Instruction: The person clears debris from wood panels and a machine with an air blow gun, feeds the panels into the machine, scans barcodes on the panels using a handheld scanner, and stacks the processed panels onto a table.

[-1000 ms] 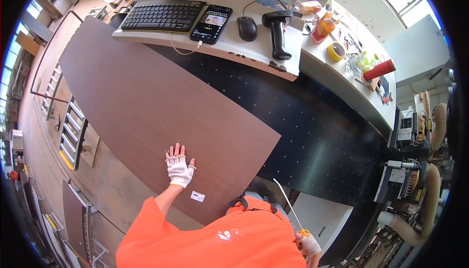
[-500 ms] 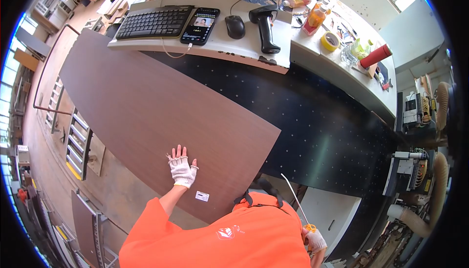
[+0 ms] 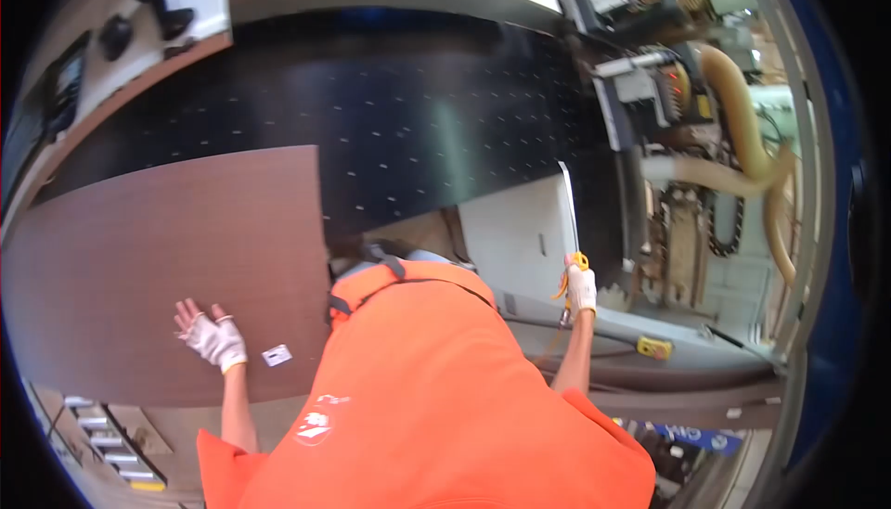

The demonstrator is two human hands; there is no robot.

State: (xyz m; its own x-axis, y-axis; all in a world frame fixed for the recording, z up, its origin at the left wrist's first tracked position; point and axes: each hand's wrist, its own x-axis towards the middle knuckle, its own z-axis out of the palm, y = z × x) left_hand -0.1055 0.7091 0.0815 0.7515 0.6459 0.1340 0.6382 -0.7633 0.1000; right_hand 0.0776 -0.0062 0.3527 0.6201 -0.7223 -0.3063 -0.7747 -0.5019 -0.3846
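Observation:
My left hand point(image 3: 213, 337), in a fingerless white glove, lies with its fingers spread on the brown panel point(image 3: 176, 258). A small white label point(image 3: 277, 355) is on the panel just right of that hand. My right hand point(image 3: 581, 288), also gloved, is wrapped round a yellow-orange tool point(image 3: 575, 263) with a long thin white rod point(image 3: 568, 198) pointing up and away from me. The panel rests partly over a black table with small pale dots point(image 3: 399, 128).
A machine with beige hoses point(image 3: 733, 110) stands at the right. A white cabinet surface point(image 3: 510, 226) lies below the black table. At the upper left a desk holds a phone point(image 3: 70, 82), a mouse point(image 3: 116, 38) and a scanner point(image 3: 167, 8). Rollers point(image 3: 107, 439) are at the lower left.
The view has swung right, so the panel and desk sit further left and more of the machine shows. My right hand, with the tool, is now raised out to the right. My left hand stays on the panel.

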